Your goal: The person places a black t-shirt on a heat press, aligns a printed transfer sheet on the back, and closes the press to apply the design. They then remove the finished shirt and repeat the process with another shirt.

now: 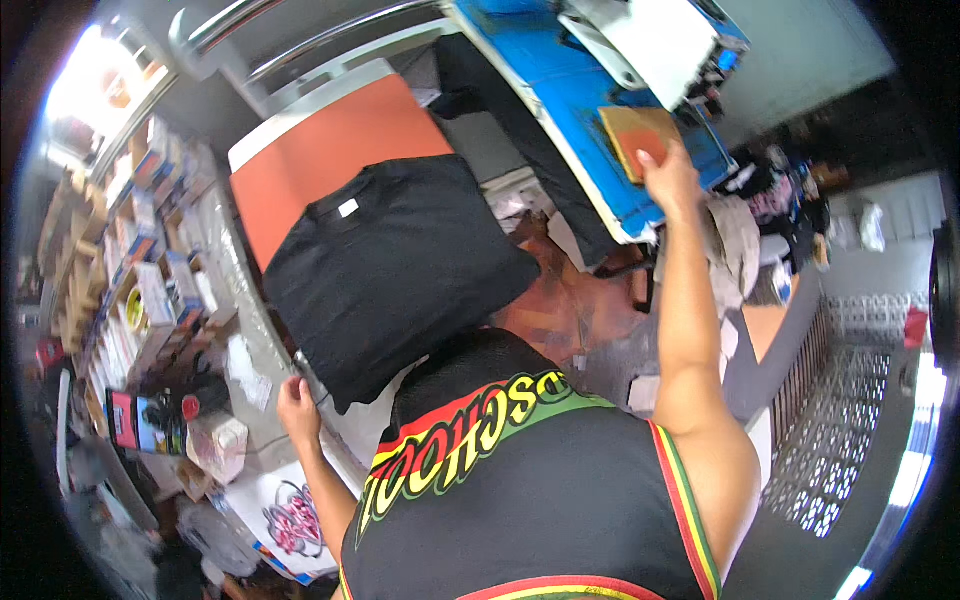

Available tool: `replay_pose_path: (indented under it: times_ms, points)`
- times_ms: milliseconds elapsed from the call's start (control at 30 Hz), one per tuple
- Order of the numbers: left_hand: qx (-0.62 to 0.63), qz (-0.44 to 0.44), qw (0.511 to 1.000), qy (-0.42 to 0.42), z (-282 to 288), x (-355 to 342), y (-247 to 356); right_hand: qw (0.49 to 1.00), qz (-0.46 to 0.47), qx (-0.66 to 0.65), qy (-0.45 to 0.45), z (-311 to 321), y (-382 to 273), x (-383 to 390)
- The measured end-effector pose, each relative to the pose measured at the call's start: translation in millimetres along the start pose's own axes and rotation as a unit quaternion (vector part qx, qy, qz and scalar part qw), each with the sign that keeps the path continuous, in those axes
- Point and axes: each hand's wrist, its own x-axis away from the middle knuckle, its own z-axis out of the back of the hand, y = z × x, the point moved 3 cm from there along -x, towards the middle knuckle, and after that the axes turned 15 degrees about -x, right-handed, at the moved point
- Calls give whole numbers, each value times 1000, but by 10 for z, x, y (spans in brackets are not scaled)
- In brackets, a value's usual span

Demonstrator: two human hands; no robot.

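A black T-shirt (400, 250) lies spread over an orange-topped board (330, 140), its collar with a white tag toward the far side. My right arm stretches out to the far right, and my right hand (672, 182) is closed on the near edge of a flat orange-brown pad (636, 132) with a yellowish side. That pad is over a blue work surface (540, 60). Down at the left, my left hand (297, 405) has its fingers curled in, beside the shirt's near left corner and a grey table edge. Whatever its fingers hold, if anything, is hidden.
White equipment (650, 45) stands on the blue surface. Dark cloth (490, 100) hangs between it and the board. Boxes and packets crowd a shelf (150, 270) at left. A metal rail (320, 35) crosses the far side. Piled clothes (770, 200) lie at right, near a perforated panel (830, 430).
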Motion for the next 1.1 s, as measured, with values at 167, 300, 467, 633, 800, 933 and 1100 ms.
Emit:
replay_pose_path:
  times_ms: [167, 300, 467, 633, 800, 933, 1100]
  points:
    - [24, -67, 987, 141, 365, -334, 725, 935, 132, -305, 122, 30, -67, 183]
    - [150, -197, 961, 128, 576, -310, 1915, 889, 126, -407, -170, -619, -1139, 1279]
    - [96, -336, 928, -134, 305, -318, 2538, 636, 66, -499, -585, -1530, -1740, 2482]
    - [38, -210, 976, -51, 516, -629, 1955, 726, 454, -401, -327, -1887, -2479, 1860]
    - [-11, -265, 960, 91, 810, -1121, 2109, 807, 508, -215, -211, -2635, -2862, 1298]
    - [36, -223, 962, 151, 788, -1584, 2315, 811, 468, -91, -339, -2421, -3176, 1341]
    - [87, -267, 951, 130, 258, -2436, 2692, 734, 545, -198, -353, -2517, -3191, 1171]
